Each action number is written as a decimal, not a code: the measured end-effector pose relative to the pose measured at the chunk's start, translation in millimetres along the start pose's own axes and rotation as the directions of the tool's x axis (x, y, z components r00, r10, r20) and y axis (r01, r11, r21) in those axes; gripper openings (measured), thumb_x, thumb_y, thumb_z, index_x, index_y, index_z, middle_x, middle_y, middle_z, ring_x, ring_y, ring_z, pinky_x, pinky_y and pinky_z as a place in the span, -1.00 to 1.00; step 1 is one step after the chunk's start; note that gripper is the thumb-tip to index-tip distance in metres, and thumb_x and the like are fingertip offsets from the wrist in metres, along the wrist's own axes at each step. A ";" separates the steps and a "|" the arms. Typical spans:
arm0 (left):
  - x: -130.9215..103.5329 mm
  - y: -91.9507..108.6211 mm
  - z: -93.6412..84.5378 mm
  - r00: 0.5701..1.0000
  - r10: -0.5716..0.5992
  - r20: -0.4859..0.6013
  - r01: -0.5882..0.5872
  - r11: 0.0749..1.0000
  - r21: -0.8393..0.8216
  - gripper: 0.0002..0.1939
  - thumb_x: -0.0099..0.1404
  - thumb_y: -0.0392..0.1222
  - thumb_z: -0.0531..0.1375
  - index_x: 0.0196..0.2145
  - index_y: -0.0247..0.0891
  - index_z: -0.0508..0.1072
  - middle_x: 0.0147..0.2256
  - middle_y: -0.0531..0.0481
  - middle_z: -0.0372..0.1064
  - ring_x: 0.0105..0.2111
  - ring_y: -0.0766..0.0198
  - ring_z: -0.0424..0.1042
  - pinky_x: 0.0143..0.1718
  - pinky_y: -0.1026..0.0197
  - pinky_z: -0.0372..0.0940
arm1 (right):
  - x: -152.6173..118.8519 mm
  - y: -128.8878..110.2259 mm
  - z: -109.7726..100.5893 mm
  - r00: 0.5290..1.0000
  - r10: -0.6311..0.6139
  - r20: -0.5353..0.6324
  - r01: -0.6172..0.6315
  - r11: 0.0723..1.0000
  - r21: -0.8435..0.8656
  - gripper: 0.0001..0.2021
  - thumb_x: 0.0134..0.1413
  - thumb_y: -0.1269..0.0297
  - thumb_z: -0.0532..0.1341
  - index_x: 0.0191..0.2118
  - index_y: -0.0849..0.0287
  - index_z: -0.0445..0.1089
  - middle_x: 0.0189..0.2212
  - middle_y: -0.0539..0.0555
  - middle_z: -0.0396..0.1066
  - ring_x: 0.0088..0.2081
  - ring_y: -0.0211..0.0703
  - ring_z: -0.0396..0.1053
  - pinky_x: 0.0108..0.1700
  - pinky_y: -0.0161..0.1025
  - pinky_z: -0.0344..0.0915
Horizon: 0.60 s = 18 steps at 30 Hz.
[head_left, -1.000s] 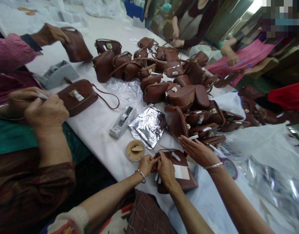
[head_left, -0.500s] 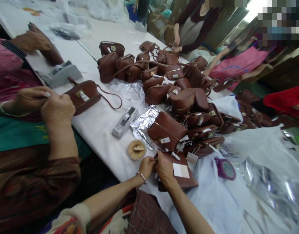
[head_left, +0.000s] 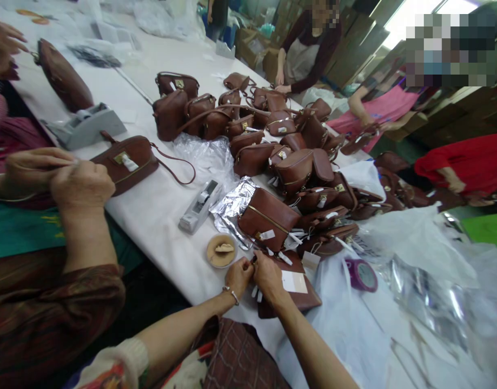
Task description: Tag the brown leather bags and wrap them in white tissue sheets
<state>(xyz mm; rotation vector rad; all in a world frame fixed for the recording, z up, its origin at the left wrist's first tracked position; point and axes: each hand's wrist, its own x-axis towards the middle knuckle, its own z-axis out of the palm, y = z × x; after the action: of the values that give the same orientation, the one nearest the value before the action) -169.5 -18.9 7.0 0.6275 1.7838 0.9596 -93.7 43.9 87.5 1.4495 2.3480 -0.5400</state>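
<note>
Workshop, handbags (head_left: 295, 172) heaped on table (head_left: 151, 216)

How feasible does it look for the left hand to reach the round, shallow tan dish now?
Probably yes: the dish sits close beyond the left hand, with nothing visible between them, though its fingers are pinched at the brown leather bag.

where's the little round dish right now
In the head view, the round dish sits near the white table's edge, just beyond your left hand, between it and the grey tape dispenser.
</note>
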 end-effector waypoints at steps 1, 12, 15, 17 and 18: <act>-2.7 3.4 -3.2 0.999 0.032 -0.001 -0.032 0.999 0.039 -0.82 0.12 -0.08 0.14 -0.54 -0.21 0.37 -0.58 0.19 0.35 -0.42 0.27 0.38 -0.37 0.30 0.10 | -1.5 -0.6 -3.6 1.000 -0.009 -0.002 0.009 1.000 0.015 -0.66 0.17 0.43 0.02 0.03 0.12 0.34 -0.14 0.14 0.51 -0.10 -0.10 0.46 -0.16 -0.28 0.25; -10.9 42.2 -30.1 0.917 0.320 0.238 -0.285 0.943 -0.170 -0.87 0.18 -0.15 0.08 -0.35 -0.23 0.36 -0.44 0.02 0.43 -0.45 0.25 0.46 -0.42 0.25 0.33 | -28.8 62.4 -60.2 0.998 -0.063 0.003 0.062 0.996 0.071 -0.67 -0.01 0.38 0.19 -0.07 0.08 0.46 -0.04 0.08 0.47 -0.03 -0.09 0.39 -0.01 -0.24 0.22; -6.7 44.2 -26.4 0.898 0.233 0.373 -0.083 0.922 -0.378 -0.83 0.16 -0.07 0.10 -0.42 -0.23 0.27 -0.53 0.06 0.41 -0.56 0.26 0.47 -0.56 0.26 0.34 | -38.6 69.1 -46.8 0.988 -0.151 0.045 0.152 0.988 -0.011 -0.53 -0.05 0.36 0.26 0.07 0.10 0.37 0.05 0.12 0.40 0.07 -0.01 0.30 0.06 -0.18 0.19; -4.3 43.7 -23.7 0.898 0.232 0.373 -0.069 0.912 -0.404 -0.80 0.16 -0.05 0.11 -0.43 -0.23 0.24 -0.57 0.11 0.37 -0.62 0.31 0.43 -0.58 0.28 0.34 | -38.4 65.9 -36.7 0.988 -0.155 0.010 0.156 0.986 -0.067 -0.43 -0.02 0.29 0.28 0.17 0.12 0.27 0.07 0.15 0.37 0.08 0.03 0.27 0.06 -0.15 0.20; -3.2 43.3 -22.7 0.901 0.232 0.367 -0.066 0.909 -0.413 -0.79 0.15 -0.04 0.12 -0.43 -0.23 0.25 -0.59 0.13 0.36 -0.65 0.34 0.40 -0.60 0.30 0.33 | -35.6 63.4 -33.3 0.988 -0.151 -0.013 0.149 0.984 -0.096 -0.42 0.00 0.26 0.29 0.19 0.13 0.24 0.06 0.16 0.37 0.06 0.05 0.27 0.04 -0.13 0.21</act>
<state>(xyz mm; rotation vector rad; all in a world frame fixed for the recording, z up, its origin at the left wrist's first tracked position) -189.4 -4.8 49.4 0.6590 1.1397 1.1569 -24.0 58.3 123.8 1.2499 2.4766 -0.4470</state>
